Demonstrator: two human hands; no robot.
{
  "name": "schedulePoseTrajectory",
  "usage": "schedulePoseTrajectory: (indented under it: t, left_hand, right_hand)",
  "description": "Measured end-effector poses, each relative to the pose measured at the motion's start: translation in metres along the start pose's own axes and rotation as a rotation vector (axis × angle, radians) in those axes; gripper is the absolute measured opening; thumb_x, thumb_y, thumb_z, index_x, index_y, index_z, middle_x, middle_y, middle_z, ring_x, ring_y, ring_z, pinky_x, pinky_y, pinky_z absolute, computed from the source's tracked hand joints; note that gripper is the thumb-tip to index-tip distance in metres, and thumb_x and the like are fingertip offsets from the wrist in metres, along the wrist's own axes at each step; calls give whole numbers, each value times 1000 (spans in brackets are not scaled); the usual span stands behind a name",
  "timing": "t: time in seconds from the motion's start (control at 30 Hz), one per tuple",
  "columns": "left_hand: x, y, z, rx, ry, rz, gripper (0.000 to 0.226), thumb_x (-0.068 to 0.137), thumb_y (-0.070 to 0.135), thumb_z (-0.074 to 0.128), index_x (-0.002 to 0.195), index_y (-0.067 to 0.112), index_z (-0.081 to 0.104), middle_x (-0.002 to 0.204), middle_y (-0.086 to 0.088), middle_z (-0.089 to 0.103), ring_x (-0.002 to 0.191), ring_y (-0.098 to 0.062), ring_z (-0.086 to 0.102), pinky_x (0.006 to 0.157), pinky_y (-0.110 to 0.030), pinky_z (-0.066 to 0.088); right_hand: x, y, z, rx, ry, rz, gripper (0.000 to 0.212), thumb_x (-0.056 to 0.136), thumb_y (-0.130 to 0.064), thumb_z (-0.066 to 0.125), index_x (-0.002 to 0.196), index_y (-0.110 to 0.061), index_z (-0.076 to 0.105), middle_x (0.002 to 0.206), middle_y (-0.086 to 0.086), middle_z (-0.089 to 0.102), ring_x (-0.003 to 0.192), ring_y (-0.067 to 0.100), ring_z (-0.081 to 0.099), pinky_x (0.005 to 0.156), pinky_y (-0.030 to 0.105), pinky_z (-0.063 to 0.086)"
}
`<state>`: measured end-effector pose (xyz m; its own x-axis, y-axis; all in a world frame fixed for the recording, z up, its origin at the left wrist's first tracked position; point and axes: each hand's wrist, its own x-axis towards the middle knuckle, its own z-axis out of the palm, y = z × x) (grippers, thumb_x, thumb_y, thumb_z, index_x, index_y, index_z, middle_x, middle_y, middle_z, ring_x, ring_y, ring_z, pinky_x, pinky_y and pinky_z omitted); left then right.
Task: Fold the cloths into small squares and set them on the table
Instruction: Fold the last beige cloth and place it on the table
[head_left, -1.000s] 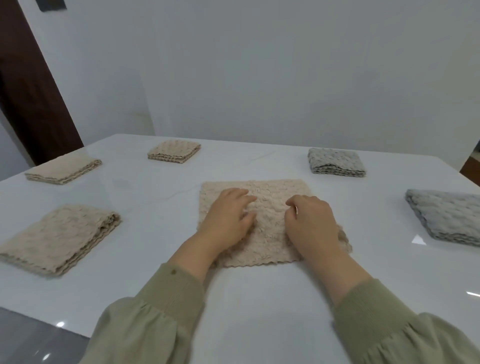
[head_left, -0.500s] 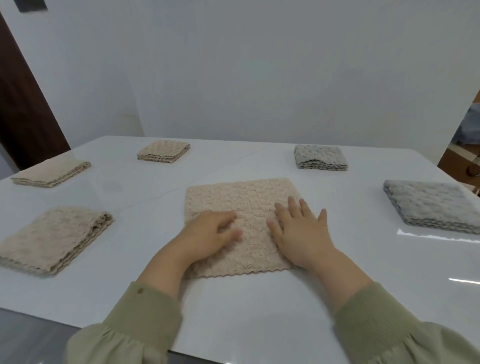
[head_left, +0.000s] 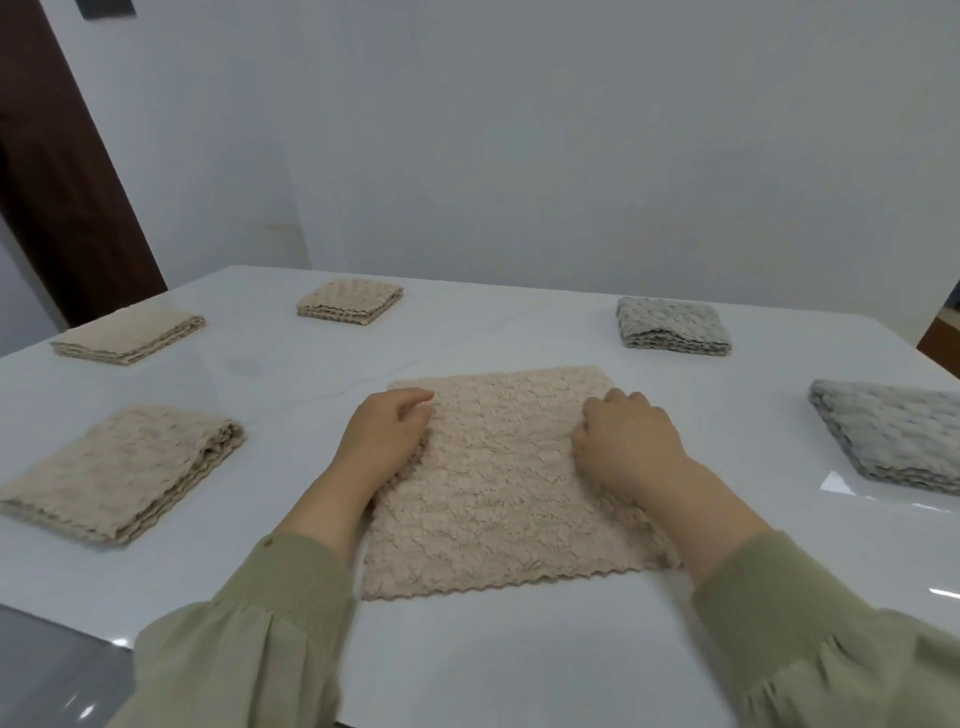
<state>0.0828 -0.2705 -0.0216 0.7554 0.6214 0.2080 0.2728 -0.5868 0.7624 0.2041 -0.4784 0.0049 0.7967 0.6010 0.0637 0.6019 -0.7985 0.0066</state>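
Left hand (head_left: 384, 436) and right hand (head_left: 628, 441) each look to have a curled grip pinching the fluffy beige square cloth (head_left: 498, 493), so I'd lift evenly and match corners.

The left grip (head_left: 387, 436) and the right grip (head_left: 628, 441), close together at the middle of the beige cloth (head_left: 504, 493) a second ago, now sit well apart. The left one is out at the cloth's left edge, the right one over its right edge, both nearer the far corners. The right grip's fingers, spread flat on the cloth half a second ago, are now curled, knuckles up. The cloth's middle, covered before, now lies bare between them.
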Motion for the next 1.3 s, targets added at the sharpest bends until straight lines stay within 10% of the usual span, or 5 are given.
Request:
schedulePoseTrajectory:
  t: [0.37, 0.53, 0.73, 0.87, 1.3]
  left_hand:
    - [56, -27, 6, 302, 110, -112, 39, 90, 23, 49, 128, 19, 58, 130, -5, 56, 122, -24, 48, 99, -36, 42]
    - [69, -30, 10, 510, 87, -93, 39, 92, 30, 49, 129, 20, 56, 131, -5, 51, 122, -26, 43, 95, -36, 39]
    - [65, -25, 9, 338, 187, -89, 12, 86, 15, 52, 86, 21, 63, 94, 1, 62, 95, -23, 54, 76, -36, 46]
    - [59, -17, 8, 118, 266, -87, 21, 81, 3, 53, 73, 22, 52, 74, 10, 53, 74, -15, 49, 57, -26, 36]
    - [58, -13, 1, -73, 370, -134, 16, 85, 23, 63, 71, 18, 68, 69, 0, 64, 71, -20, 58, 62, -27, 41]
  right_hand:
    - [85, 23, 38, 320, 148, -44, 40, 98, -21, 33, 134, -9, 44, 136, 12, 51, 123, 30, 44, 104, 40, 35]
    - [90, 25, 42, 203, 5, -42, 52, 98, -20, 28, 149, -17, 20, 156, 3, 22, 142, 24, 18, 115, 50, 11]
    - [93, 24, 40, 225, 135, 0, 54, 88, -17, 43, 141, -17, 38, 131, 12, 47, 123, 33, 36, 109, 44, 24]
    - [93, 28, 40, 335, 305, -38, 29, 75, -3, 52, 100, -8, 64, 87, 5, 47, 89, 26, 39, 73, 32, 31]
    - [93, 43, 18, 583, 303, 202, 12, 71, -1, 56, 76, -4, 67, 78, 14, 66, 74, 27, 57, 58, 30, 43]
